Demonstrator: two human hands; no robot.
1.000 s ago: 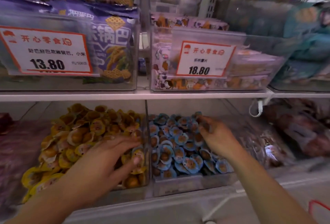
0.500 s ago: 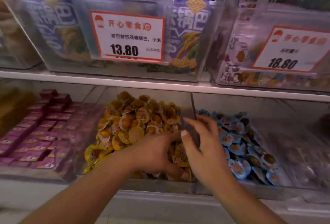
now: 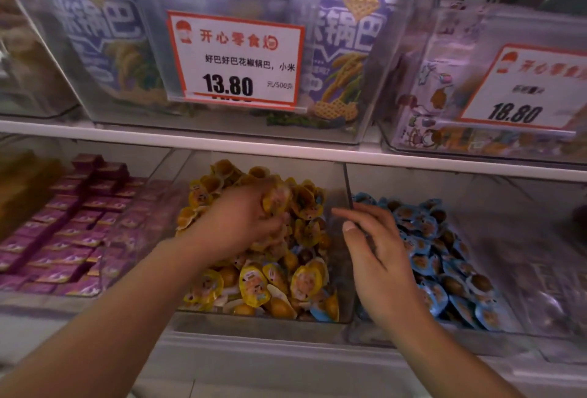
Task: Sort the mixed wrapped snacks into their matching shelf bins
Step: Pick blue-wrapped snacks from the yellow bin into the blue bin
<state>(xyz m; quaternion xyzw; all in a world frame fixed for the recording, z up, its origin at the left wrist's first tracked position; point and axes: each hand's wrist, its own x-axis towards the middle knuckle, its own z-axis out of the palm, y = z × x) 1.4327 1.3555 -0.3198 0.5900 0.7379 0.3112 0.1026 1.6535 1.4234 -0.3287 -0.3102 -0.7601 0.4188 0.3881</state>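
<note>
Left hand digging in the yellow bin, right hand waiting at the divider.

The left hand [image 3: 251, 219] is curled into the heap of yellow snacks [image 3: 263, 283] and seems to clutch a blurred yellow packet at its 1 o'clock; the grasp cannot be told for sure. The right hand [image 3: 378, 258] hangs relaxed and holds nothing, over the divider [image 3: 348, 188], with the blue snacks [image 3: 444, 258] at its 3 o'clock. A stray blue packet [image 3: 320, 313] lies at 5 o'clock in the yellow bin [image 3: 263, 323], unsorted. Raking the loose pile could bury that stray or tip packets over the front lip. Half a second ago the left hand lay lower in the pile; it has since lifted toward 12 o'clock.
</note>
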